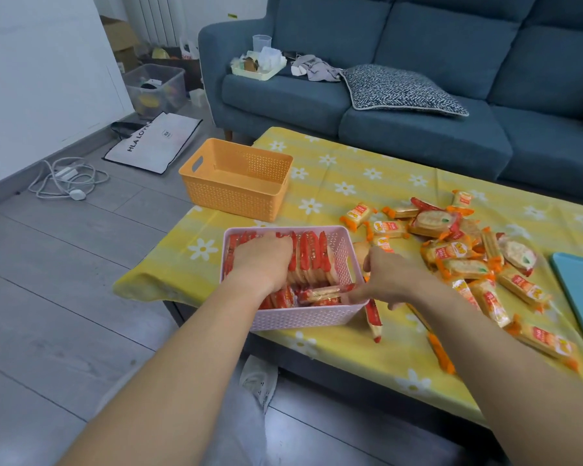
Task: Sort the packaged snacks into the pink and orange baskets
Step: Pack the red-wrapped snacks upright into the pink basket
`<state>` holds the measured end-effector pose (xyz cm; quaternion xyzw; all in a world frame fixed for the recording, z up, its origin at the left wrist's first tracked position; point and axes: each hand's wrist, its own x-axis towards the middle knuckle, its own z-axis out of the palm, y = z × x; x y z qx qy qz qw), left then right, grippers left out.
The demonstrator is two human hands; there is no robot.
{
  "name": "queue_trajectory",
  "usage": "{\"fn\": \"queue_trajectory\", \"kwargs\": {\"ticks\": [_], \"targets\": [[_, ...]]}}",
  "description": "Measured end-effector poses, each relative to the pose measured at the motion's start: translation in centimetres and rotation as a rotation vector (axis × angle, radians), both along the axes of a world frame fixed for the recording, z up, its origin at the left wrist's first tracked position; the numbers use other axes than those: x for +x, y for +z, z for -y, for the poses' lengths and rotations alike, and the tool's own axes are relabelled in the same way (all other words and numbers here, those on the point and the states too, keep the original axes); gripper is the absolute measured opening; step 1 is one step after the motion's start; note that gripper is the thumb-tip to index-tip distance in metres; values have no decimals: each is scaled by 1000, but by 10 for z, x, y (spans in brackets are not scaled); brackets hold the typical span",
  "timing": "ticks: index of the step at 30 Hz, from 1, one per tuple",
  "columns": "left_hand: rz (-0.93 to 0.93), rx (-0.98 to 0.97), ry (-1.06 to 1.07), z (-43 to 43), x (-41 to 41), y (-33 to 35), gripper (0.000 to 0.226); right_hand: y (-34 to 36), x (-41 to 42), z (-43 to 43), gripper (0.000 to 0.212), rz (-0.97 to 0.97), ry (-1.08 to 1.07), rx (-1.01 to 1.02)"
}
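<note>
The left hand curls over the red packs in the pink basket, probably keeping them on edge, while the right hand, fingers stretched and gripping nothing, nudges a flat pack into the near gap. Orange packs lie heaped on the table; the orange basket holds none.
</note>
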<state>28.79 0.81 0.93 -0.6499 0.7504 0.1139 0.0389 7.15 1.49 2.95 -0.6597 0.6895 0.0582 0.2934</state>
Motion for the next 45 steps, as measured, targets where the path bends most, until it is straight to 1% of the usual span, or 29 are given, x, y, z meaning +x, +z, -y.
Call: {"fn": "queue_trajectory", "kwargs": {"ticks": [1, 3, 4, 6, 7, 8, 10, 12, 14, 16, 17, 19, 22, 24, 26, 28, 29, 30, 31, 33, 36, 38, 39, 40, 43, 45], "targets": [[27, -41, -10, 0, -6, -1, 28, -2, -2, -1, 70, 24, -16, -9], [-3, -92, -48, -1, -17, 0, 20, -7, -3, -1, 63, 57, 7, -94], [-62, -87, -77, -2, -22, 2, 14, -10, -3, -1, 54, 77, 26, -164], [-200, 3, -136, -4, -31, 4, 8, -12, -2, 0, 29, 107, 73, -277], [-216, 57, -169, -6, -35, 4, 9, -12, -1, 0, 16, 92, 114, -302], [-185, 98, -202, -8, -38, 3, 13, -12, 0, 1, 10, 77, 156, -308], [-87, 144, -217, -10, -43, -1, 18, -14, 2, 2, 20, 84, 217, -282], [-45, 133, -191, -8, -46, -4, 18, -18, 5, 3, 24, 98, 263, -269], [-50, 106, -171, -5, -50, -3, 18, -20, 6, 2, 28, 88, 286, -294], [-100, 91, -160, 0, -44, 1, 15, -17, 6, 3, 36, 102, 294, -349], [-137, 92, -151, 3, -38, 4, 15, -14, 5, 3, 38, 131, 298, -371], [-262, 129, -114, 8, -20, 11, 12, -8, 4, 5, 38, 250, 276, -376], [-557, 192, -7, 9, 3, 20, 12, -7, 4, 13, 45, 401, 208, -352], [-725, 150, 76, 10, 11, 24, 16, -7, 9, 17, 47, 498, 137, -326], [-835, 124, 145, 12, 14, 27, 21, -3, 14, 21, 40, 655, 64, -276], [-904, 163, 169, 11, 14, 28, 24, 1, 18, 22, 22, 751, 52, -259], [-941, 206, 175, 10, 14, 28, 26, 3, 20, 22, 16, 755, 60, -269], [-978, 254, 184, 9, 12, 27, 28, 4, 20, 22, 17, 735, 65, -288], [-1010, 292, 197, 9, 11, 26, 30, 5, 20, 23, 22, 686, 70, -314], [-1054, 317, 230, 11, 10, 24, 29, 6, 22, 22, 31, 529, 73, -372], [-1089, 317, 230, 13, 11, 24, 21, 4, 36, 10, 37, 337, 86, -429], [-1066, 357, 205, 11, 10, 25, 17, -1, 51, 1, 40, 280, 114, -461], [-1037, 379, 195, 9, 9, 25, 17, -5, 58, -2, 38, 277, 120, -451], [-1002, 391, 188, 9, 7, 23, 19, -10, 64, -2, 34, 282, 120, -436], [-916, 346, 204, 8, 4, 18, 23, -24, 77, 1, 10, 263, 115, -412], [-888, 323, 211, 10, 6, 13, 29, -27, 76, 2, 16, 254, 179, -353]]}}
